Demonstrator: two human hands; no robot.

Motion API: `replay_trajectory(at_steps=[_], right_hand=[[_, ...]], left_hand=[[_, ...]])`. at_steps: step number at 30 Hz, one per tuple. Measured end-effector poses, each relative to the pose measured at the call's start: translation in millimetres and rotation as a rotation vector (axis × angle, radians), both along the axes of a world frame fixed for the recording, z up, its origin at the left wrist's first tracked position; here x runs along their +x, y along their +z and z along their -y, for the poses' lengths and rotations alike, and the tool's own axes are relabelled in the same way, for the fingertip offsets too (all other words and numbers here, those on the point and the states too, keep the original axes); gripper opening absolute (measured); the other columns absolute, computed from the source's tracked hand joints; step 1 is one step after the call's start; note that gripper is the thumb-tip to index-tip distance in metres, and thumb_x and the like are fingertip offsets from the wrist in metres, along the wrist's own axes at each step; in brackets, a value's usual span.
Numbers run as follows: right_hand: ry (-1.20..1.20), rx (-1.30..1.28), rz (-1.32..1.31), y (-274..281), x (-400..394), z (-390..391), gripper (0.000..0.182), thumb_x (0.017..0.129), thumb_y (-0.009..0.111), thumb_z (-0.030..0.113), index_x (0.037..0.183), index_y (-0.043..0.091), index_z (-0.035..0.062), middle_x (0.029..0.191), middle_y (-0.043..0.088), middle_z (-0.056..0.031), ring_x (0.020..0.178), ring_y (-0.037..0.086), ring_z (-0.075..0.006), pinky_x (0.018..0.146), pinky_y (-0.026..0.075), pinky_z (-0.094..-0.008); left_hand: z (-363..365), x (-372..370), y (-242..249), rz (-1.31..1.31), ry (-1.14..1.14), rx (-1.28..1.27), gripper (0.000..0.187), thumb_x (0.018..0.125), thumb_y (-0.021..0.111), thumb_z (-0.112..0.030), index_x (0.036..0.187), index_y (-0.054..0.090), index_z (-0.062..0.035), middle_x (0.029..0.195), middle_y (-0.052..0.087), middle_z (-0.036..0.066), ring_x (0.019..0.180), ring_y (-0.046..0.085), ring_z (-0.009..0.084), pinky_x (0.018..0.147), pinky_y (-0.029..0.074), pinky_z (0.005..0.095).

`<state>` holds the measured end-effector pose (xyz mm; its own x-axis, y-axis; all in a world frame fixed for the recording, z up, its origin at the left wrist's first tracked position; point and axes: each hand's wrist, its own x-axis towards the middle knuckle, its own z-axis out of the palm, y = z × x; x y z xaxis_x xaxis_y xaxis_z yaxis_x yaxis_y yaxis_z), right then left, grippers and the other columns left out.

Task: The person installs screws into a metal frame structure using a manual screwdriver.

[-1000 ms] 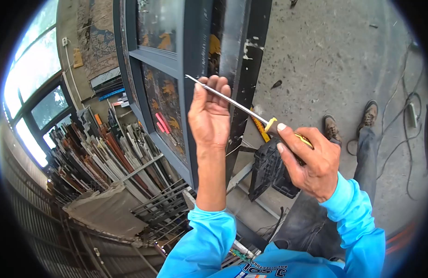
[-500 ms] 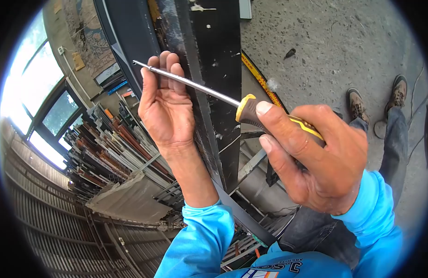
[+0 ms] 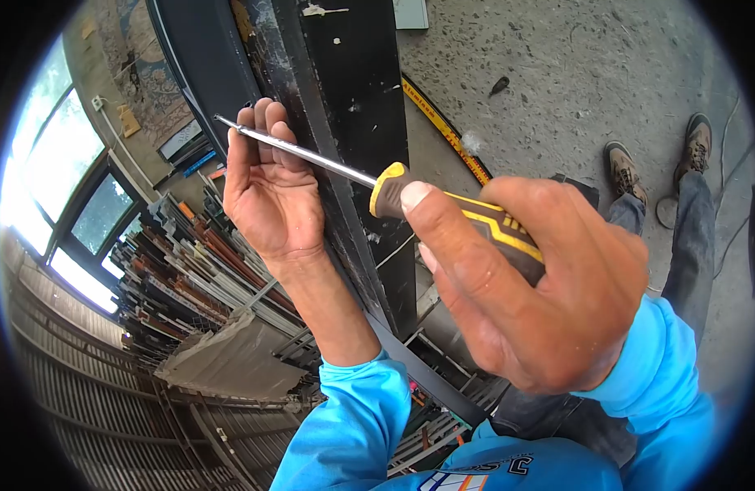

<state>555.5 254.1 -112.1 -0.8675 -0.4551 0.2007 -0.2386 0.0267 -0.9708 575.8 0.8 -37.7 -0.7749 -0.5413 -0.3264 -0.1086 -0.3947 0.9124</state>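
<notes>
A screwdriver (image 3: 320, 159) with a long bright shaft and a brown-and-yellow handle slants across the view, its tip toward the upper left. Around the handle wraps my right hand (image 3: 549, 286), closed, with the thumb laid along it near the yellow collar. My left hand (image 3: 275, 204) is turned palm up, its thumb and fingertips closed on the shaft close to the tip. Whether a small piece sits at that tip, I cannot make out. Behind the shaft runs a black metal beam (image 3: 361, 106) with white paint spots and scuffs.
On the concrete floor (image 3: 549, 82) lie a yellow-and-black strip (image 3: 443, 127) and a small dark object (image 3: 499, 85). Another person's shoes (image 3: 627, 170) stand at the right. Many metal profiles (image 3: 189, 270) are stacked at the left, near a window (image 3: 99, 213).
My hands and the screwdriver have shifted slightly left in view. My right hand has rolled around the handle, showing more of its yellow pattern. The beam and floor have shifted left too.
</notes>
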Motion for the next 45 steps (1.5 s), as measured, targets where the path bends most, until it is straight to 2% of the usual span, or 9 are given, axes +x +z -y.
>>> replay_trajectory(at_steps=[15,18,22,27,28,30,32,40,45], right_hand=[[-0.088,0.029,-0.105,4.4,-7.0,12.2,0.051,0.061,0.075,0.002,0.112,0.069,0.0063,0.079,0.058,-0.0118,0.061,0.059,-0.0201,0.047,0.047,-0.028],[-0.04,0.056,-0.141,2.1,-13.4,8.6,0.049,0.066,0.077,0.0,0.114,0.068,0.008,0.082,0.06,-0.0112,0.064,0.06,-0.0218,0.052,0.049,-0.0302],[-0.026,0.049,-0.122,4.5,-18.8,8.0,0.047,0.068,0.077,-0.003,0.113,0.068,0.0079,0.086,0.062,-0.012,0.067,0.062,-0.023,0.057,0.05,-0.0311],[-0.057,0.052,-0.148,7.0,-19.5,11.2,0.046,0.065,0.078,-0.001,0.11,0.07,0.0094,0.081,0.061,-0.0102,0.063,0.06,-0.021,0.052,0.049,-0.0301],[-0.07,0.062,-0.131,7.6,-21.1,10.6,0.045,0.066,0.078,-0.001,0.109,0.07,0.0091,0.081,0.061,-0.0102,0.063,0.06,-0.0206,0.052,0.049,-0.03],[-0.05,0.071,-0.136,10.5,-21.9,9.8,0.045,0.066,0.079,-0.002,0.108,0.07,0.0086,0.081,0.061,-0.0107,0.064,0.061,-0.0208,0.053,0.049,-0.0303],[-0.062,0.065,-0.118,9.0,-21.8,10.8,0.045,0.065,0.079,-0.001,0.108,0.07,0.0082,0.081,0.061,-0.0113,0.064,0.061,-0.0216,0.054,0.049,-0.0303],[-0.046,0.082,-0.114,4.4,-21.2,8.5,0.045,0.065,0.079,-0.001,0.109,0.07,0.0077,0.082,0.062,-0.0116,0.064,0.061,-0.0212,0.054,0.049,-0.03],[-0.043,0.05,-0.13,2.2,-21.2,9.8,0.045,0.066,0.079,-0.001,0.11,0.069,0.007,0.082,0.062,-0.0116,0.064,0.062,-0.0214,0.054,0.049,-0.0306]], left_hand=[[15.6,-6.3,0.2,-0.023,-0.055,0.162,0.03,0.101,0.043,-0.015,0.115,0.057,0.0085,0.118,0.062,0.025,0.112,0.061,0.0345,0.092,0.058,0.0395],[-9.9,-13.2,-2.9,0.078,0.108,-0.056,0.034,0.101,0.046,-0.021,0.113,0.057,0.0097,0.113,0.063,0.024,0.105,0.065,0.0334,0.087,0.059,0.0365],[-8.4,9.0,9.0,0.296,0.135,-0.853,0.029,0.096,0.06,-0.024,0.102,0.062,0.0042,0.081,0.064,0.01,0.065,0.065,0.0148,0.049,0.053,0.0209],[26.5,-10.5,42.4,0.36,0.147,-1.215,0.021,0.093,0.064,-0.018,0.108,0.066,-0.0035,0.069,0.057,-0.001,0.056,0.051,0.0038,0.044,0.038,0.015],[42.5,-10.7,45.4,0.374,-0.101,-1.469,0.027,0.094,0.063,-0.018,0.119,0.064,-0.0082,0.096,0.063,0.006,0.069,0.061,0.0081,0.056,0.049,0.0194],[57.0,-23.6,50.9,0.414,-0.442,-1.613,0.031,0.095,0.059,-0.017,0.125,0.063,-0.019,0.139,0.047,0.012,0.112,0.057,0.0225,0.09,0.053,0.0346],[73.3,-26.5,52.0,0.51,-0.661,-1.526,0.033,0.095,0.058,-0.019,0.127,0.062,-0.0256,0.155,0.026,0.007,0.127,0.046,0.0268,0.096,0.051,0.0377],[98.4,-24.4,46.2,0.435,-0.738,-1.551,0.037,0.094,0.058,-0.033,0.129,0.059,-0.0214,0.151,0.036,0.002,0.111,0.06,0.0192,0.088,0.056,0.0311],[96.0,-29.5,50.0,0.584,-0.776,-1.655,0.032,0.097,0.053,-0.033,0.126,0.057,-0.0181,0.141,0.043,0.005,0.129,0.046,0.0245,0.097,0.051,0.0359]])
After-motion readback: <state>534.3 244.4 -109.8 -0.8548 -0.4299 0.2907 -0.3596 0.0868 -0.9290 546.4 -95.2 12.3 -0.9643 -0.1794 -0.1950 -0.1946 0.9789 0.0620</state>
